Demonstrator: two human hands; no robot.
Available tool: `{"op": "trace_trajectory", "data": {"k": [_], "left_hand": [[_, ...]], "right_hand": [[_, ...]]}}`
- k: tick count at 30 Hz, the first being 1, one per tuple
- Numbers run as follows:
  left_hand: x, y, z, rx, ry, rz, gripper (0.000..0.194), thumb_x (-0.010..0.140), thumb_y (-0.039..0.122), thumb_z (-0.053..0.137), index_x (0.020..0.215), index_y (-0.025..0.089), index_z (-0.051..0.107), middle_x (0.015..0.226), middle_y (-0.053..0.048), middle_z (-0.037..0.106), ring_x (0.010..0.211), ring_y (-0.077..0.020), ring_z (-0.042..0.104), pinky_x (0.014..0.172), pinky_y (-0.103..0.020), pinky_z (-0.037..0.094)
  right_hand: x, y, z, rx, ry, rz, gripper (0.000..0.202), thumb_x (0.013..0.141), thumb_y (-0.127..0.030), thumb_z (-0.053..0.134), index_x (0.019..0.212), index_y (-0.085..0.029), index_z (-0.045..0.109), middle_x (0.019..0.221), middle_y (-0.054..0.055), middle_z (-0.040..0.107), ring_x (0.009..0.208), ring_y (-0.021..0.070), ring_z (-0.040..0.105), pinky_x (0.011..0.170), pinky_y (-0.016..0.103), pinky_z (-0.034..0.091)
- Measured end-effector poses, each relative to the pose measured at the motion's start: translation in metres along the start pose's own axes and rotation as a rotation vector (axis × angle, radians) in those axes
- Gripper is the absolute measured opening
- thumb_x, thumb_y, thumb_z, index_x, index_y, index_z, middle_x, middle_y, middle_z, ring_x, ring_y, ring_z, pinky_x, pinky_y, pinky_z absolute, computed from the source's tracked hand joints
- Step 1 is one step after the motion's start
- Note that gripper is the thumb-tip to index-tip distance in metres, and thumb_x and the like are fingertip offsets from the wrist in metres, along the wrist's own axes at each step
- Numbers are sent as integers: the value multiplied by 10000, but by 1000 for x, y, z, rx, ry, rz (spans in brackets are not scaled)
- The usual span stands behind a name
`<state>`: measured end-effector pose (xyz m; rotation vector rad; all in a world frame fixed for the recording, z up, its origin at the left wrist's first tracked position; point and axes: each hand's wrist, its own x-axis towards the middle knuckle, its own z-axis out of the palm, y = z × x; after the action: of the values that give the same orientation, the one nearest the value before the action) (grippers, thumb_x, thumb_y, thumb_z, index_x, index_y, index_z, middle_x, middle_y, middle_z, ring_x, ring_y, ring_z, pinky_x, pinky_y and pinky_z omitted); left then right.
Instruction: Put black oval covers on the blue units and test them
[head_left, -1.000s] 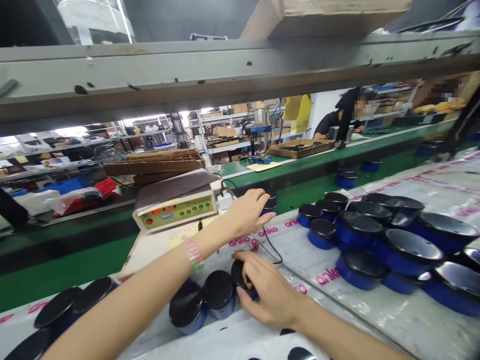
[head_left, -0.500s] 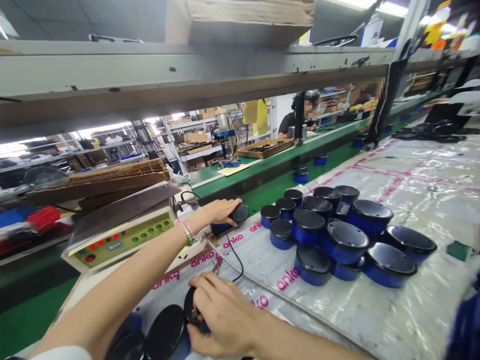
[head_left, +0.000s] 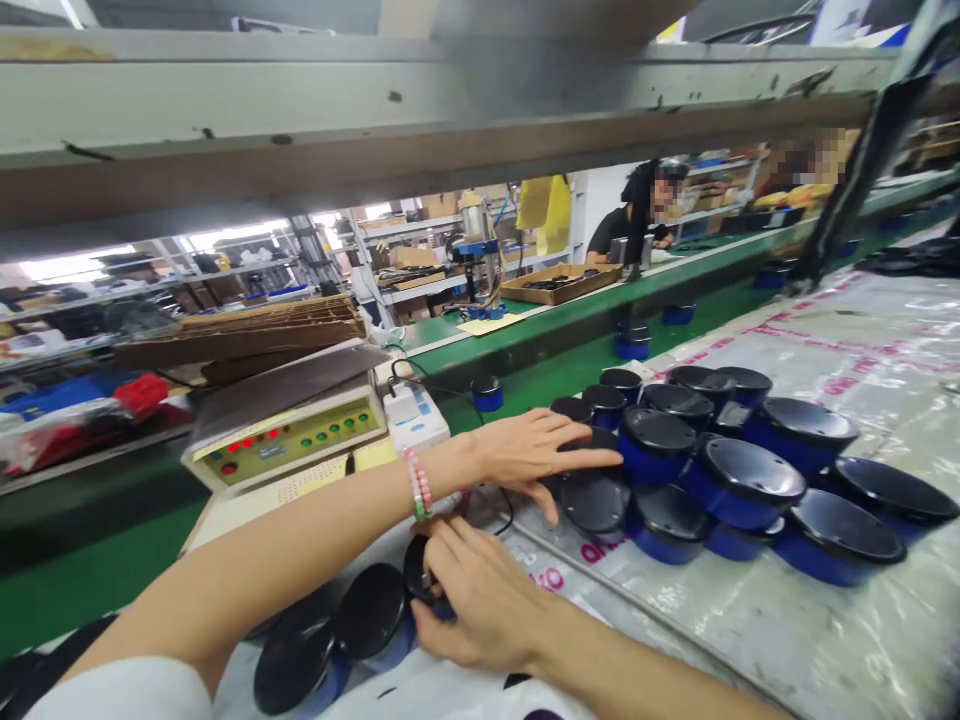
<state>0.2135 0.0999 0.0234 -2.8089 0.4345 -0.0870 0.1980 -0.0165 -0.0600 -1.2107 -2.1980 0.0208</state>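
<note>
L hand (head_left: 534, 455), ctr of frame, fingers spread wide at left edge of the pile of blk/blue round pcs (head_left: 658, 432), ctr-right; nearest dark lid (head_left: 596, 503) just right of thumb, contact can't tell. R hand (head_left: 487, 600), lower ctr, thumb + fingers closed on a blk-topped pc (head_left: 417, 568), partly hidden, at its left side. Similar pcs (head_left: 373, 610) just beside, lower left.
</note>
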Motion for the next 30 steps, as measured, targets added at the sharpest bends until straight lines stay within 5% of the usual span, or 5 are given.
{"op": "trace_trajectory", "data": {"k": [6, 11, 16, 25, 30], "left_hand": [[-115, 51, -67, -159, 199, -571, 451, 926, 463, 410, 1245, 158, 498, 1264, -138, 470, 1186, -225, 444, 1019, -356, 357], [-189, 139, -49, -374, 72, -970, 661, 771, 564, 620, 1282, 169, 486, 1291, -152, 513, 1185, -313, 474, 1023, -492, 368], [-196, 174, -20, -415, 121, -1106, 653, 775, 542, 626, 1298, 189, 459, 1170, -96, 623, 1071, -261, 577, 940, -426, 471], [-184, 173, -25, -536, 293, -1126, 642, 733, 428, 704, 1277, 178, 472, 1214, -108, 595, 1133, -285, 544, 996, -459, 428], [-166, 170, -36, -618, 519, -1049, 991, 716, 458, 725, 1454, 188, 121, 1479, -128, 309, 1346, -276, 326, 1087, -431, 347]], "right_hand": [[-2, -2, 1, 27, 50, 112, 198, 760, -247, 518, 935, -175, 462, 917, 104, 608, 789, 250, 579, 597, 340, 451], [1, 8, -3, 102, 181, 114, 169, 787, -257, 489, 931, -205, 418, 905, 74, 590, 720, 189, 578, 631, 317, 463], [0, 14, -5, 93, 203, 124, 207, 793, -273, 498, 974, -223, 411, 892, 47, 580, 630, 158, 545, 578, 302, 450], [-1, 18, -14, 375, 265, 162, 221, 867, -320, 447, 765, -251, 263, 1155, 77, 569, 975, 213, 567, 733, 335, 472], [14, -10, -38, 344, 249, 26, 242, 850, -324, 499, 770, -248, 284, 1167, 73, 543, 1023, 245, 548, 727, 334, 471]]}}
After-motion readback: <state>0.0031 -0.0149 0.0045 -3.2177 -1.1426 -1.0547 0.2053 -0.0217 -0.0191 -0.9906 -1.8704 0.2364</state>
